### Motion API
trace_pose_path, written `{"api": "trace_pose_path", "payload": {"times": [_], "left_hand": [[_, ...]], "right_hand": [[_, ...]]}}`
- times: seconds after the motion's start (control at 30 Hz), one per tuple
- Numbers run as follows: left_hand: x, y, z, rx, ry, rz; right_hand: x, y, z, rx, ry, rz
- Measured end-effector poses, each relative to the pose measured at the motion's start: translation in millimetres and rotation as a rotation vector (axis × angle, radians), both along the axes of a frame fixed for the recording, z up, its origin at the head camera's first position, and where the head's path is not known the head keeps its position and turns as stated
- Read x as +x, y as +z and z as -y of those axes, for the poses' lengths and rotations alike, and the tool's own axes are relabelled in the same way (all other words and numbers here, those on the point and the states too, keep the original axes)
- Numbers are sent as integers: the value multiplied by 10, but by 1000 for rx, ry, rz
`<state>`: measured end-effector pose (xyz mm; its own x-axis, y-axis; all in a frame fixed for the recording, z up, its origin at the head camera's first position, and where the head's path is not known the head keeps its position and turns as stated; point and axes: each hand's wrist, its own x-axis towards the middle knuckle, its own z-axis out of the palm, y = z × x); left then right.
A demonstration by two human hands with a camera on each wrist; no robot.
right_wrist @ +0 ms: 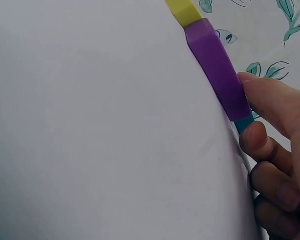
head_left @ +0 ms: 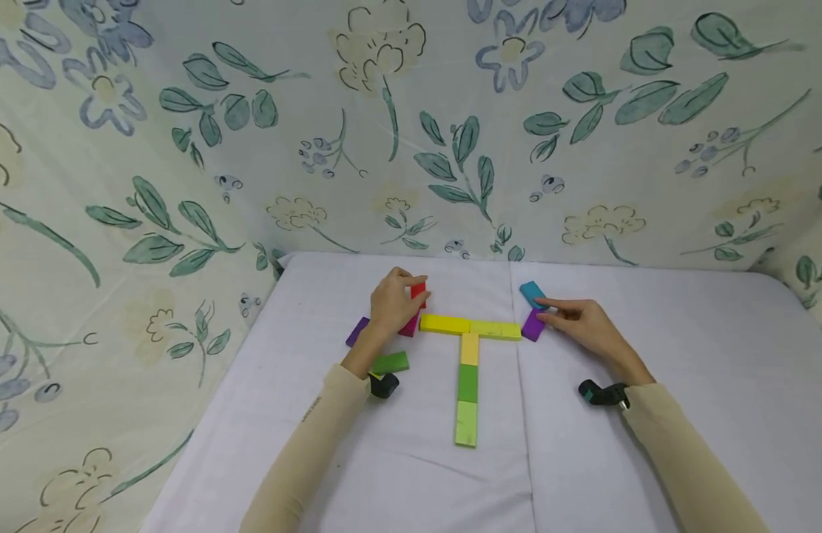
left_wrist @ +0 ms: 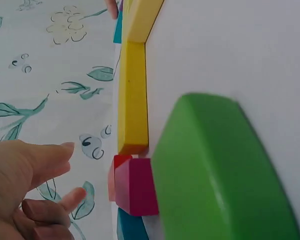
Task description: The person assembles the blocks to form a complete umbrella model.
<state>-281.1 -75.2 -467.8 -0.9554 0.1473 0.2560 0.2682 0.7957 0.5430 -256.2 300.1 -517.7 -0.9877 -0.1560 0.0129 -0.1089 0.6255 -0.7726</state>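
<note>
Five smooth, oblong blocks formed a T on the white cloth [head_left: 584,459], whose woven surface showed soft creases. Crossbar: one yellow block [head_left: 445,323] and one lemon block [head_left: 495,331], end to end. Stem: amber block [head_left: 470,349], green block [head_left: 467,383] and lime block [head_left: 467,424], in that order toward the person.

Left hand [head_left: 389,302]: set at the red block [head_left: 419,289], thumb and forefinger apart, with a visible gap between the tips. The red block lay near the crossbar's left end, just beside the magenta block [head_left: 408,326]. Nearby lay a violet block [head_left: 357,331] and, beside the left wrist, a loose green block [head_left: 392,362] with flat faces and bevelled edges.

Right hand [head_left: 589,329]: thumb at the side of the purple block [head_left: 533,326], forefinger by the blue block [head_left: 532,293], remaining fingers curled. From where I stood, I could not tell whether the tips were clamped. Both blocks sat slanted off the crossbar's right end. Beyond the cloth hung a pale curtain [head_left: 444,244], printed with leaves and flowers.
</note>
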Motion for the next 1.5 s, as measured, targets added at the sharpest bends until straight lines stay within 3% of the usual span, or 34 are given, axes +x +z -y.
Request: {"api": "trace_pose_path", "payload": {"times": [0.13,0.3,0.67,1.5], "left_hand": [[-57,-46,70,-17,79,89],[-93,-114,83,-34,84,156],[-189,-180,58,-7,0,174],[-340,-183,44,51,-17,184]], "right_hand": [[0,23,4,-10,4,2],[-2,14,-3,-14,5,12],[10,-6,-8,-25,5,19],[10,7,-7,4,-25,53]]}}
